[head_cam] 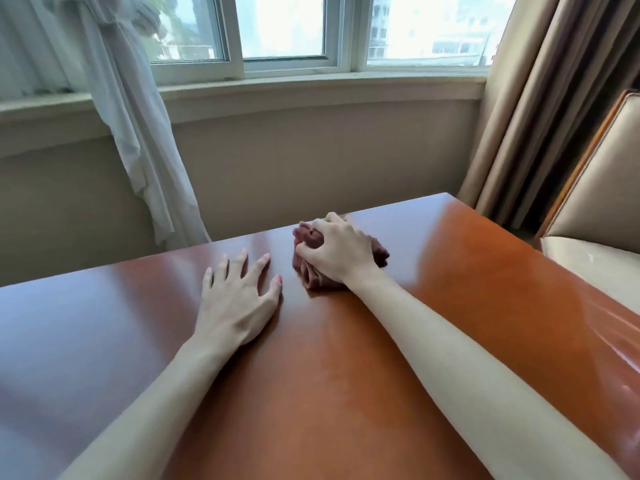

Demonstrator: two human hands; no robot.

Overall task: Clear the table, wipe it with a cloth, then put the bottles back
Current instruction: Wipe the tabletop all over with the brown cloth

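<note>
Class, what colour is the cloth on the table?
Dark reddish-brown cloth, seen in the head view.

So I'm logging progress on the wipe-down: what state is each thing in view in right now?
cloth: bunched up, lying on the table, gripped by the right hand
right hand: fingers curled round the cloth
left hand: fingers spread, resting flat on the table
table: glossy, no bottles on the part in view
window: shut
brown curtain: drawn aside

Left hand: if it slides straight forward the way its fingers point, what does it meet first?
Probably nothing on the table. The left hand lies flat, pointing at the far edge; the cloth under the right hand sits to its right, seemingly off that line.
</note>
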